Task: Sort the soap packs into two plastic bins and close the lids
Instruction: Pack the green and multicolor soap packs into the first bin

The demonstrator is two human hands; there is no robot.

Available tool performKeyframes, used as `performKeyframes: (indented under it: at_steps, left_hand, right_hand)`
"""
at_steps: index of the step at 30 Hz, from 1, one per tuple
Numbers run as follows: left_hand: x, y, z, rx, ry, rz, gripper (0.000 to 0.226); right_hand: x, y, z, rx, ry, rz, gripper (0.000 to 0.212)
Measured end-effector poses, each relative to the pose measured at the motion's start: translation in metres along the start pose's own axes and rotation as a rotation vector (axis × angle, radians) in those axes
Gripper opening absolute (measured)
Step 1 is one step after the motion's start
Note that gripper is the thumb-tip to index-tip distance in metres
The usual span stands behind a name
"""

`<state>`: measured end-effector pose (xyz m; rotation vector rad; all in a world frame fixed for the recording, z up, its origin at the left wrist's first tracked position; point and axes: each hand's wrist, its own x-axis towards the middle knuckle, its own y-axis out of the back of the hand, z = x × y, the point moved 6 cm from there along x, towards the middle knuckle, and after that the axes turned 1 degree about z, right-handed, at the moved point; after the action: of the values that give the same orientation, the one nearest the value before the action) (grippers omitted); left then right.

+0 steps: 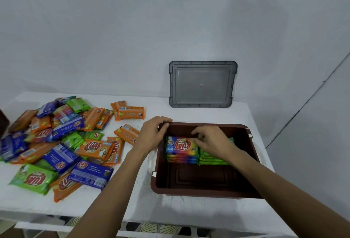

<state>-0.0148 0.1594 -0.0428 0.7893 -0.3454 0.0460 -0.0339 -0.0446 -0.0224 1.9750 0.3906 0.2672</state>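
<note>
Head view: I judge the sort to be at an early stage. The brown bin (189, 193) sits on the bench (170, 211) in front of me. It holds two short stacks side by side against its far wall, the rainbow packs (181, 147) on the left and the green packs (214, 161) touching them on the right. The near half of its floor is bare. Most of the work is left: a loose pile of soap packs (62, 143) in orange, blue and green lies on the bench well to the left of the bin. The grey lid (201, 84) leans upright against the wall behind the bin, not yet fitted. I see no second bin for certain, only a dark shape cut off at the left edge.

My left hand (153, 133) grips the bin's far-left corner, its fingers (164, 119) curled over the rim to steady it. My right hand (212, 141) is inside the bin above the stacks. Its fingers (198, 133) are bent, the tips at the right edge of the top rainbow pack. I cannot tell whether they pinch that pack or only nudge it square.
</note>
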Motion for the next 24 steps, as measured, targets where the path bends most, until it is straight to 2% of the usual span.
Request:
performKeyframes:
  at_steps: [3,5,9,15,20,24]
  left_hand:
    - [0.0,0.0,0.001,0.018,-0.004,0.006,0.021]
    - [0.0,0.0,0.001,0.019,-0.002,0.009,0.021]
    - [0.0,0.0,0.001,0.022,0.001,0.008,0.021]
    - [0.0,0.001,0.001,0.019,0.003,0.002,0.021]
    - [0.0,0.002,0.003,0.007,0.015,0.004,0.021]
    - [0.0,0.001,0.004,0.001,0.033,-0.008,0.021]
  right_hand:
    - [-0.007,-0.026,-0.019,-0.235,0.202,-0.094,0.047]
    - [-0.009,-0.04,-0.025,-0.319,0.242,-0.105,0.056]
    - [-0.005,-0.049,-0.025,-0.298,0.174,-0.087,0.067]
    - [0.005,-0.05,-0.025,-0.276,0.095,-0.179,0.073]
    - [0.001,-0.051,-0.029,-0.26,0.098,-0.179,0.077]
    - [-0.003,-0.039,-0.022,-0.093,0.046,-0.118,0.075]
